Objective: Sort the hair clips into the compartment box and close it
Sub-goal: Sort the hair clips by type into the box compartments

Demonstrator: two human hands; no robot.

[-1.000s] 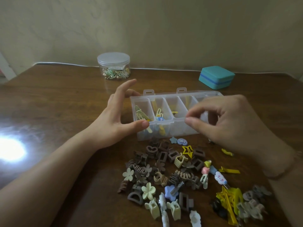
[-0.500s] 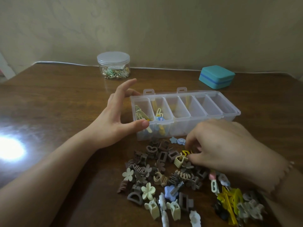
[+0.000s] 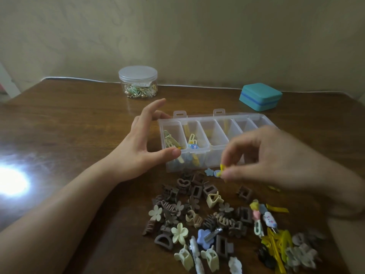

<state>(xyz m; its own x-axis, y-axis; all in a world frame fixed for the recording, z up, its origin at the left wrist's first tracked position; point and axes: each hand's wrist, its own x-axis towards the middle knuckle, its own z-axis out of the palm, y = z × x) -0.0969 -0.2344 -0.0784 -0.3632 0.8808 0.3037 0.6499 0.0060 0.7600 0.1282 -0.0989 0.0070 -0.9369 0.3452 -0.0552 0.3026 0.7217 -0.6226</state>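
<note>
A clear plastic compartment box [image 3: 223, 121] stands open mid-table, a few yellow and blue clips in its left cells. My left hand [image 3: 142, 147] cups the box's left end, thumb on the front wall, fingers spread. My right hand [image 3: 276, 161] hovers in front of the box, thumb and fingers pinched on a small yellow star clip [image 3: 222, 168]. A pile of hair clips [image 3: 213, 222], brown, cream, blue and yellow, lies on the table [image 3: 69, 135] in front of the box.
A round clear jar [image 3: 137, 82] with a lid and small trinkets stands at the back. A teal case [image 3: 260, 96] sits at the back right. A bright light glare [image 3: 11, 180] falls on the table's left side.
My right hand dropped from the box to the pile, took the yellow star clip and has lifted it toward the box front. My left hand has stayed at the box.
</note>
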